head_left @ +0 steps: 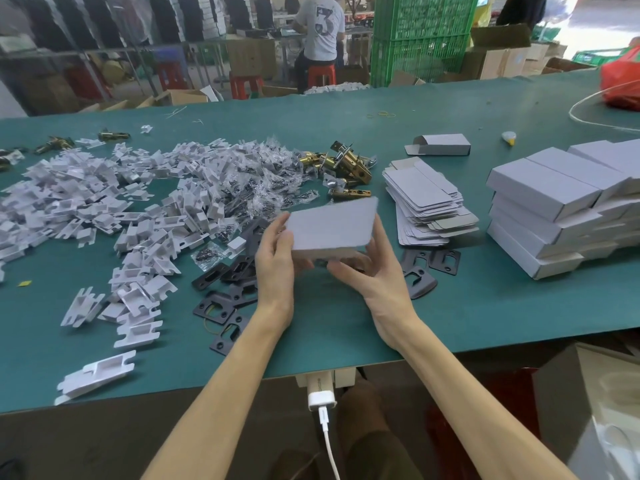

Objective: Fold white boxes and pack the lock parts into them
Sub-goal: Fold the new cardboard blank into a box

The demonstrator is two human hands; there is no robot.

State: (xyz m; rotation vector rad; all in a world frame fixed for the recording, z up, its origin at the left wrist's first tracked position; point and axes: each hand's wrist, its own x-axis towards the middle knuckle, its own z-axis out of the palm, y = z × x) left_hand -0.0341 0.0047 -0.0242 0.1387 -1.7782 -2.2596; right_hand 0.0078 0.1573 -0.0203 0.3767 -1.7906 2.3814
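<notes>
White box (332, 225) held just above the tabletop (346, 323), about midway along it and nearer the near edge than the far one. Box is tilted and slightly blurred; whether its end flaps are closed cannot be told.

Left hand (277, 261) grips the box's left end, thumb up against the edge, fingers curled underneath. Right hand (377, 271) grips the right end the same way, thumb along the side, fingers tucked below the bottom face.

Black metal plates (228, 282) lie scattered flat under and around both hands, some overlapping. A big heap of white plastic inserts (104, 202) spreads toward the left edge, with a few strays near the near edge. Small clear bags of screws (273, 174) are piled between that heap and a cluster of brass latches (346, 164), which sits beyond the held box.

Right of the hands: a slumped stack of flat unfolded boxes (426, 202). Further toward the right edge, finished boxes (561, 209) stacked in several layers. One folded box with an open end (443, 144) lies alone nearer the far edge
</notes>
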